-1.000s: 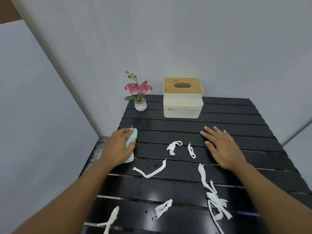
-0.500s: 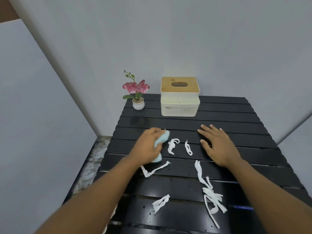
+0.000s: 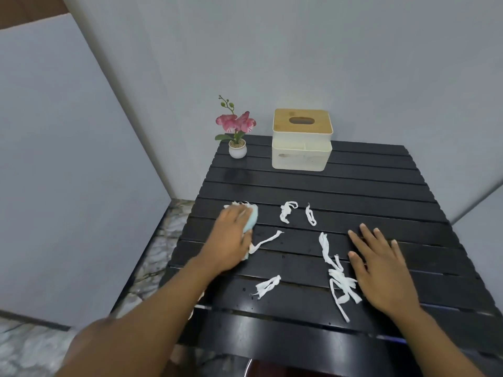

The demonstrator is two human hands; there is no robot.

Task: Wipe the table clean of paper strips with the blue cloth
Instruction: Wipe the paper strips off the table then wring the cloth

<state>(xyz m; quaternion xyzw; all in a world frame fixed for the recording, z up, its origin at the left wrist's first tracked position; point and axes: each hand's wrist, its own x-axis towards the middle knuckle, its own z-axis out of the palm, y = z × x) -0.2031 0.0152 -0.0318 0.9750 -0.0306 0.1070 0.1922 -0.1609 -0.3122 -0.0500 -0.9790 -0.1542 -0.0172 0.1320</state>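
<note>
1. The left hand [image 3: 231, 240] lies on top of the soft light blue cloth [image 3: 251, 220] and presses it down on the table, with the fingers curled over the cloth
2. Only the right edge of the cloth peeks out from under that hand, near the left side of the table
3. A little white scrap of paper [image 3: 239, 204] sits right at the far tips of the left hand, touching the cloth
4. One long thin white paper strip [image 3: 265, 241] runs out from under the left hand toward the right
5. The right hand [image 3: 381, 270] lies flat on the table with its fingers spread, and it holds nothing
6. A big tangled bunch of white paper strips [image 3: 339, 278] lies just beside the right hand's thumb
7. Two small curly white strips [image 3: 287, 212] lie farther back, between the two hands
8. One short white strip [image 3: 268, 286] lies closer to the person, in the middle
9. The black table made of long slats [image 3: 367, 186] looks shiny and a bit wet
10. At the back stand a small white pot with pink flowers [image 3: 237, 131] and a white tissue box with a wooden lid [image 3: 301, 140], well apart from the hands
</note>
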